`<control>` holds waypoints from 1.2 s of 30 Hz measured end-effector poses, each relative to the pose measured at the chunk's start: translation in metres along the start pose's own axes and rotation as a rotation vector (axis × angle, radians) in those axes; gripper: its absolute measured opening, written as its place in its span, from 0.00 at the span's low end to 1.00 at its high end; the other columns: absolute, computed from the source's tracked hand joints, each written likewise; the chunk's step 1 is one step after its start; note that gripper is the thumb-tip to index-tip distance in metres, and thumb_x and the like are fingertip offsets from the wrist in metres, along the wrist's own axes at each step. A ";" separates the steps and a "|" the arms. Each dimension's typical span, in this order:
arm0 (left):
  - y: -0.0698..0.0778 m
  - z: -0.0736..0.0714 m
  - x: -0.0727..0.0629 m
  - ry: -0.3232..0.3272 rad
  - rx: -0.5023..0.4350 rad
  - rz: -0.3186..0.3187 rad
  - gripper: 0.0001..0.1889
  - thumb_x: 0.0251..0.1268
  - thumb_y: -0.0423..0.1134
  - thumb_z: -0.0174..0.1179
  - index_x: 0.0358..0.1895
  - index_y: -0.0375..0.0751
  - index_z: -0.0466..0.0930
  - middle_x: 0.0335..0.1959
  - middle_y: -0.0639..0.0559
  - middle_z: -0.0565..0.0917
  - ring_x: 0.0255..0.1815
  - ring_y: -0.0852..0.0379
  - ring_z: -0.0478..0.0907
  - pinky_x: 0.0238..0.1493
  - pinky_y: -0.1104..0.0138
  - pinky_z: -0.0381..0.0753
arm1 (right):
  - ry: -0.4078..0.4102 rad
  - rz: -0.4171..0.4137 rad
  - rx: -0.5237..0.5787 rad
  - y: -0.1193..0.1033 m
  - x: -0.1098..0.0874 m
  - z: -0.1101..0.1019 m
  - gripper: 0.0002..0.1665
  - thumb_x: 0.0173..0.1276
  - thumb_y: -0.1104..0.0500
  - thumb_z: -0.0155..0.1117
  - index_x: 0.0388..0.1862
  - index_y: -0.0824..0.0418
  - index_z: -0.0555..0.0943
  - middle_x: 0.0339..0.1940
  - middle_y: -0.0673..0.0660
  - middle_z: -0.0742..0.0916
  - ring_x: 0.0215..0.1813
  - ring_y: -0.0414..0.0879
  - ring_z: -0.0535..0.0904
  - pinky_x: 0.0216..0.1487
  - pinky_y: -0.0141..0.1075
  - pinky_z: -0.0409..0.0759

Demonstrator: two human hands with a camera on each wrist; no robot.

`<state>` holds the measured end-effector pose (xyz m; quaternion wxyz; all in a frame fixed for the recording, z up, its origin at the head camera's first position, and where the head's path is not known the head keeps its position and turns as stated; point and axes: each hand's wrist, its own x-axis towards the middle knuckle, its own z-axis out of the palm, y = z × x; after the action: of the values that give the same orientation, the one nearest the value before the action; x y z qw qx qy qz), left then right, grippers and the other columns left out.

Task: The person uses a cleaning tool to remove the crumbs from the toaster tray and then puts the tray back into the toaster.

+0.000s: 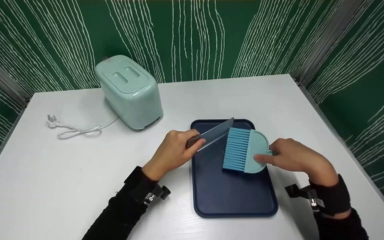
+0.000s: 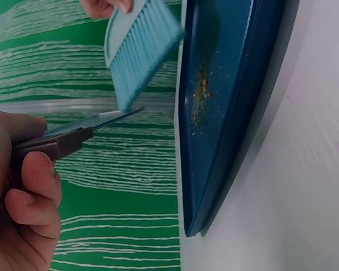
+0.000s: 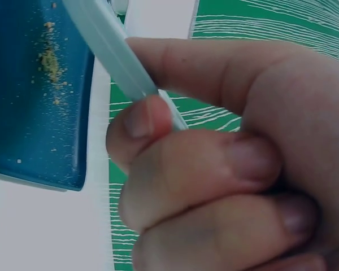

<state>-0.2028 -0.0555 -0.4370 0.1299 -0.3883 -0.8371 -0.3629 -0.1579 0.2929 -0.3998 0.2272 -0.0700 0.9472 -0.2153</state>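
Note:
My left hand (image 1: 173, 148) grips the dark handle of a kitchen knife (image 1: 217, 133), its blade pointing up and to the right over the tray. The fingers curl round that handle in the left wrist view. In my right hand (image 1: 292, 156) is a light blue hand brush (image 1: 258, 148), pinched at its rounded back between thumb and fingers. Its bristles face left, close to the blade's tip. Beneath both lies a dark blue tray (image 1: 235, 200). Yellow-brown crumbs (image 2: 201, 93) are scattered on the tray; in the head view the brush and knife mostly hide them.
A mint green toaster (image 1: 130, 91) stands at the back left of the white table (image 1: 78, 190). Its white cord (image 1: 85, 130) lies looped beside it, ending in a plug (image 1: 52, 122). Green walls with white streaks (image 1: 198, 40) border the table at the back and sides.

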 end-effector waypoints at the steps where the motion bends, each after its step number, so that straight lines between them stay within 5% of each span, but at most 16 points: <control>1: 0.000 0.000 0.000 0.002 -0.004 0.007 0.16 0.80 0.41 0.63 0.30 0.39 0.76 0.19 0.59 0.66 0.20 0.63 0.63 0.26 0.72 0.58 | -0.007 0.004 -0.006 0.000 0.001 0.001 0.31 0.75 0.33 0.66 0.21 0.53 0.75 0.19 0.45 0.65 0.26 0.42 0.65 0.30 0.36 0.62; 9: -0.003 -0.001 0.000 0.015 -0.014 0.008 0.16 0.80 0.42 0.64 0.30 0.40 0.76 0.19 0.59 0.66 0.20 0.63 0.63 0.26 0.72 0.58 | -0.096 -0.012 0.021 -0.003 0.002 0.004 0.31 0.73 0.34 0.68 0.20 0.54 0.79 0.16 0.46 0.70 0.22 0.41 0.64 0.27 0.35 0.61; 14: -0.003 -0.001 0.000 0.009 -0.033 -0.004 0.15 0.80 0.41 0.64 0.30 0.39 0.77 0.20 0.60 0.66 0.20 0.64 0.62 0.26 0.72 0.57 | -0.037 -0.028 0.038 -0.001 -0.008 -0.007 0.30 0.75 0.34 0.67 0.26 0.56 0.83 0.18 0.45 0.71 0.24 0.41 0.66 0.28 0.34 0.64; 17: -0.003 -0.001 0.000 0.011 -0.047 -0.008 0.16 0.80 0.41 0.64 0.30 0.40 0.77 0.20 0.60 0.66 0.20 0.64 0.62 0.26 0.73 0.57 | 0.108 -0.042 0.021 0.001 -0.014 -0.013 0.29 0.77 0.35 0.66 0.30 0.57 0.84 0.20 0.45 0.71 0.25 0.42 0.67 0.28 0.34 0.65; 21: -0.004 -0.001 -0.001 0.016 -0.082 -0.030 0.16 0.81 0.42 0.63 0.30 0.41 0.78 0.19 0.59 0.67 0.19 0.65 0.63 0.26 0.73 0.57 | 0.411 -0.058 -0.028 0.001 -0.014 -0.015 0.29 0.77 0.35 0.66 0.37 0.61 0.88 0.19 0.48 0.75 0.25 0.45 0.68 0.26 0.36 0.63; 28: -0.005 -0.001 -0.001 0.025 -0.189 -0.105 0.13 0.81 0.43 0.63 0.33 0.42 0.82 0.19 0.56 0.74 0.19 0.66 0.68 0.25 0.72 0.61 | 0.953 -0.161 -0.204 -0.002 0.001 -0.001 0.30 0.73 0.44 0.74 0.20 0.60 0.74 0.12 0.53 0.69 0.17 0.48 0.63 0.21 0.38 0.52; 31: -0.004 -0.001 0.000 0.033 -0.221 -0.127 0.12 0.80 0.42 0.64 0.34 0.41 0.84 0.19 0.57 0.74 0.18 0.67 0.68 0.24 0.73 0.62 | 1.051 -0.204 -0.265 -0.002 0.005 0.003 0.27 0.71 0.47 0.75 0.21 0.61 0.76 0.10 0.55 0.69 0.15 0.49 0.61 0.20 0.39 0.50; 36: -0.004 -0.002 0.001 0.047 -0.261 -0.162 0.11 0.78 0.41 0.66 0.35 0.40 0.86 0.18 0.55 0.78 0.16 0.68 0.72 0.23 0.73 0.67 | 1.074 -0.221 -0.318 -0.002 0.007 0.006 0.22 0.71 0.47 0.76 0.29 0.63 0.84 0.09 0.58 0.74 0.13 0.50 0.62 0.18 0.38 0.50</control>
<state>-0.2066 -0.0576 -0.4368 0.0679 -0.3244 -0.8081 -0.4869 -0.1618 0.2875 -0.4064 -0.3234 -0.0825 0.9375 -0.0981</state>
